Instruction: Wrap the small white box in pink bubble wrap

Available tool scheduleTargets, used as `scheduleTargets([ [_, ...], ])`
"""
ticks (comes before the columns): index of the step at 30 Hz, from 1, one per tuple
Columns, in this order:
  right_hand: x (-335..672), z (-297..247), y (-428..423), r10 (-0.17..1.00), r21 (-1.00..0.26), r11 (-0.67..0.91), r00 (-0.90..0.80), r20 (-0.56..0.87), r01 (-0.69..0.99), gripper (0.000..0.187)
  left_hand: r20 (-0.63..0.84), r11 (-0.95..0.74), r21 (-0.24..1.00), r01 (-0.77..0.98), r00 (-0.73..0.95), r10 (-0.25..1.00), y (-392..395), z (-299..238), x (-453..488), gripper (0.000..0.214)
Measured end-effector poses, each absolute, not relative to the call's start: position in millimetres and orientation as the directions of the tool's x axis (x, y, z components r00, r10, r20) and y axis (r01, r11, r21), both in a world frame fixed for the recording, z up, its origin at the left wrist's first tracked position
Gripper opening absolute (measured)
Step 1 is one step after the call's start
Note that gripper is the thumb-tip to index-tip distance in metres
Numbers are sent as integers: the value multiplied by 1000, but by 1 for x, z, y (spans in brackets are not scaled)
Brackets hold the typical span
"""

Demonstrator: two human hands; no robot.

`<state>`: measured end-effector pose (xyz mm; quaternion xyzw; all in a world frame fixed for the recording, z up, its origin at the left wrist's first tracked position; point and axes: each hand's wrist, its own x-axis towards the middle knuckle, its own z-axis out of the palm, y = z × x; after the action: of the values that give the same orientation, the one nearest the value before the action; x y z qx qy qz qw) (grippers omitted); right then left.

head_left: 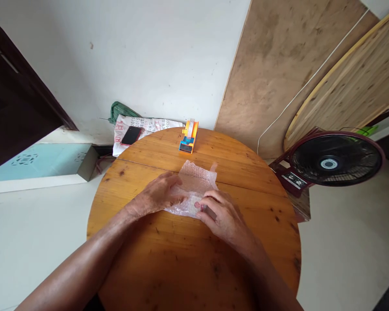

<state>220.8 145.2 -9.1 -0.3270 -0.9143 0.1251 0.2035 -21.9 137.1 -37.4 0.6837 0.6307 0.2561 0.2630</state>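
A sheet of clear bubble wrap [197, 179] lies on the round wooden table, its near part folded over into a bundle. Something small and reddish [198, 204] shows through or beside the near fold; I cannot make out what it is. My left hand [162, 190] rests on the left side of the wrap, thumb and fingers apart and slightly blurred. At the right end of the fold, my right hand [222, 212] has its fingers curled and its thumb against the wrap's edge. A strip of tape [213, 166] sticks out from the wrap's far right corner.
An orange and blue tape dispenser [188, 137] stands at the far edge of the table [132, 250]. Behind the far left edge, a phone [131, 135] lies on a white printed sack [155, 125]. A dark red fan [329, 162] is at the right.
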Motion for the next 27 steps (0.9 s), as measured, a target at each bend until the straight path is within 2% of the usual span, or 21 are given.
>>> scheduleTargets([
  [2, 220, -7, 144, 640, -336, 763, -717, 277, 552, 9, 53, -60, 558, 828, 36, 998, 137, -32, -24, 43],
  [5, 220, -1, 141, 622, -292, 779, -745, 242, 555, 16, -98, 77, 459, 885, -35, 995, 135, -20, -22, 38],
  [8, 220, 4, 138, 613, -235, 788, -763, 205, 570, 18, -211, 167, 433, 886, -80, 974, 131, -9, -18, 35],
  [11, 219, 5, 135, 606, -162, 795, -777, 172, 584, 23, -236, 161, 497, 853, -46, 971, 130, -7, -16, 31],
  [13, 218, 2, 134, 603, -109, 798, -781, 162, 593, 29, -225, 152, 585, 797, -20, 974, 130, -11, -17, 27],
  [17, 215, -4, 130, 600, -54, 797, -781, 174, 601, 57, -191, 131, 837, 531, 61, 980, 131, -23, -19, 38],
  [19, 214, -6, 127, 611, -49, 789, -773, 169, 612, 64, -211, 160, 918, 363, 105, 972, 131, -28, -20, 47],
  [23, 211, -6, 122, 641, -46, 764, -750, 160, 643, 66, -259, 239, 963, 126, 179, 949, 133, -32, -22, 47],
  [27, 210, -7, 121, 640, -47, 765, -750, 168, 642, 62, -250, 232, 965, 120, 176, 952, 133, -29, -21, 40],
])
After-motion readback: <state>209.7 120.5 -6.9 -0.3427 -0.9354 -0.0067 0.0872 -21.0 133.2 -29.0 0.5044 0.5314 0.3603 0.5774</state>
